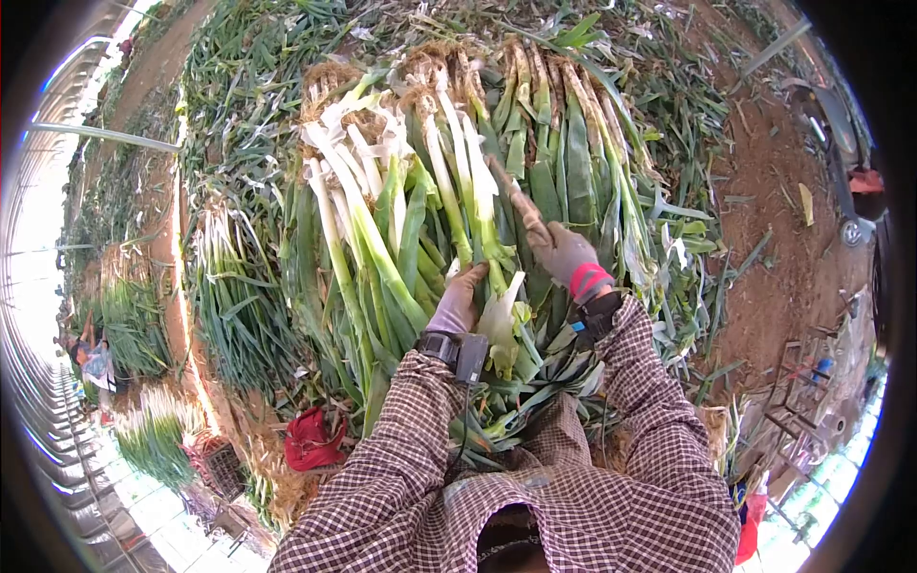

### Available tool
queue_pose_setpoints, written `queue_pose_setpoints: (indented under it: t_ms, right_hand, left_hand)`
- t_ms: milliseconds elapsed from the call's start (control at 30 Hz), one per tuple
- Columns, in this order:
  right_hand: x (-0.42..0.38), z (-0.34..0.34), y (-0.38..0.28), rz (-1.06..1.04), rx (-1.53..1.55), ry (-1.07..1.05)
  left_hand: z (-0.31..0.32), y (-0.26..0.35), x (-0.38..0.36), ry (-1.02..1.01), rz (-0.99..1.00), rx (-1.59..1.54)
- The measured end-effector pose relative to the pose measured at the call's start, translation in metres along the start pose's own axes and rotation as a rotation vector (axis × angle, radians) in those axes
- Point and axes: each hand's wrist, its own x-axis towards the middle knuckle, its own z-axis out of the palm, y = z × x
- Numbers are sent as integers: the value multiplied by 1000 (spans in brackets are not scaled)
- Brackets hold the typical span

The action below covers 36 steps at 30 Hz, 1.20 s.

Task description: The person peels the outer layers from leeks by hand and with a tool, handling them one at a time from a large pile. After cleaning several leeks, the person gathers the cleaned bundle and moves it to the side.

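Observation:
A large green onion (478,181) with a peeled white shaft points away from me, and my left hand (458,298), in a pale glove, is closed around its green part. A loose pale leaf sheath (501,317) lies just right of that hand. My right hand (564,254), also gloved, with a pink cuff, is closed on a narrow brown stick-like piece (516,196) angled up and left. Peeled green onions (368,215) are piled to the left, beside and beyond my left hand. Unpeeled ones (559,124) with brown roots lie beyond my right hand.
More green onion bundles (234,267) lie left on the ground. A red bag (315,439) rests near my left elbow. Leaf scraps (267,86) cover the ground ahead; bare soil (764,229) is at right, with a metal rack (802,396). Another person (95,363) is at far left.

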Motion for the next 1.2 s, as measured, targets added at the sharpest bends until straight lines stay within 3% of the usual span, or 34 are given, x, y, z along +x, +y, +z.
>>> queue_pose_setpoints:
  t_ms: [67,100,133,200,267,300,333,400,433,533,600,667,733,800,867,933,967,1000,1033,1067,1133,1200]
  right_hand:
    - [-3,-16,-8,110,-113,69]
    - [-4,-17,-11,-27,-363,330]
    - [-5,-26,-12,-297,-367,616]
    - [-15,-24,-40,-193,-257,485]
    - [8,13,-35,-17,565,-304]
    - [40,65,-6,-381,1107,-365]
    - [48,56,-14,-251,980,-323]
    - [64,30,-39,-9,720,-243]
    - [88,40,-37,-33,508,-100]
    - [148,81,-32,49,272,-145]
    - [128,103,-58,-17,551,-224]
    - [113,109,-77,-70,647,-253]
    - [89,85,-102,-23,789,-366]
    - [111,105,-100,48,805,-348]
    - [116,117,-101,108,791,-330]
    - [107,135,-127,128,746,-316]
    - [60,89,-180,32,494,-298]
    - [66,113,-173,-53,491,-259]
    - [53,104,-186,-56,433,-339]
    - [44,92,-202,-69,369,-419]
    - [58,113,-205,-24,324,-375]
    - [70,118,-203,-16,477,-392]
  left_hand:
    - [5,4,-21,-46,55,135]
    - [5,-1,-27,-141,118,135]
    - [7,-5,-34,-126,165,222]
    - [8,-14,-33,-76,321,327]
    - [20,-4,-42,-106,339,550]
    - [17,5,-40,-129,372,678]
    - [11,16,-39,-151,403,803]
    - [16,63,-71,146,609,1216]
    - [-5,87,-72,300,732,1252]
    - [-90,154,-55,831,955,1277]
    - [-165,179,-21,830,721,1280]
    - [-196,191,6,534,313,974]
    - [-178,192,14,687,232,1088]
    - [-143,188,-4,567,292,832]
    - [-162,175,25,429,440,896]
    - [-178,175,32,203,392,674]
    - [-189,168,34,65,380,535]
    - [-199,164,34,-76,352,402]
    - [-199,170,24,-286,283,283]
    - [-197,172,13,-372,224,206]
    - [-199,177,13,-267,259,261]
    - [-217,175,34,-266,237,318]
